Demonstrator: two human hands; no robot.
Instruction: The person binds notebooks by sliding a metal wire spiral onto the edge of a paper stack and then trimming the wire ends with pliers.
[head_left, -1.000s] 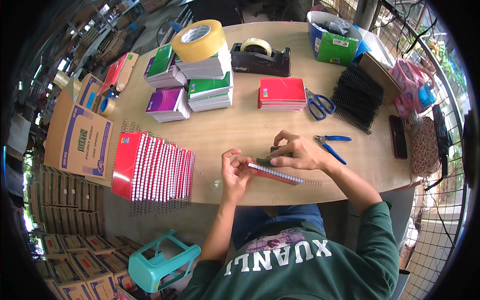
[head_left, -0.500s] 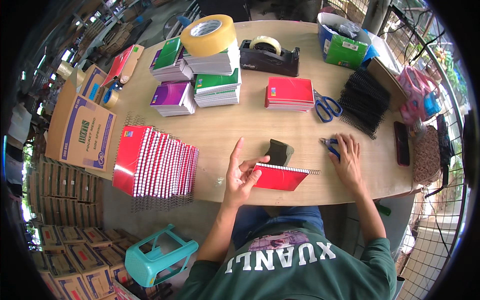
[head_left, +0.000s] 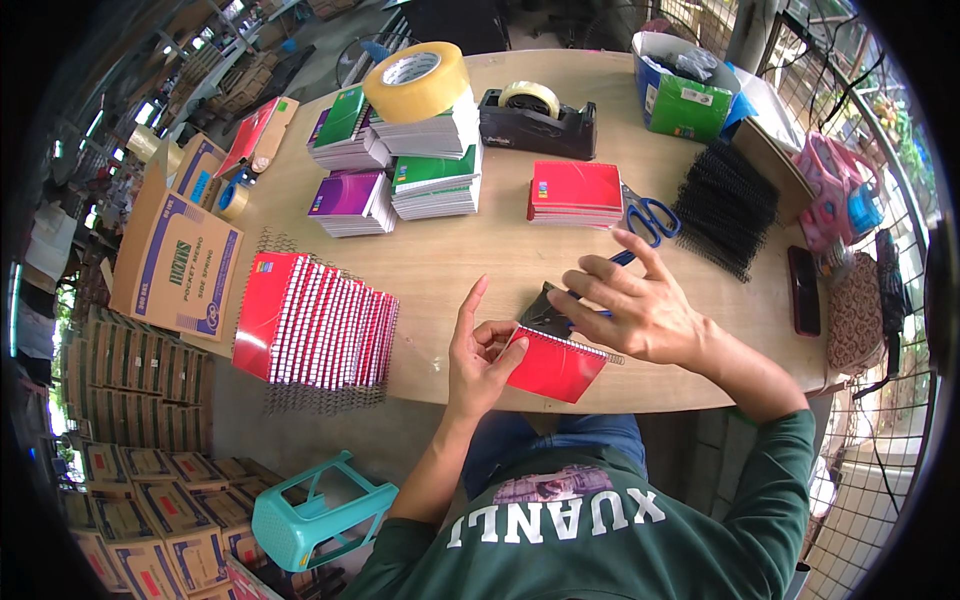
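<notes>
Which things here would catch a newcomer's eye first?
Probably the row of glossy red spiral notebooks on the pale brown table, near left. Next, the small red spiral notebook in the bare left hand, front and centre, and the yellow tape roll atop stacked notepads behind.

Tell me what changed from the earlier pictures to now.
The right hand let go of the dark block, then took the blue-handled pliers and brought them left toward the red notebook. The left hand still grips that notebook; the tape dispenser stayed put.
</notes>
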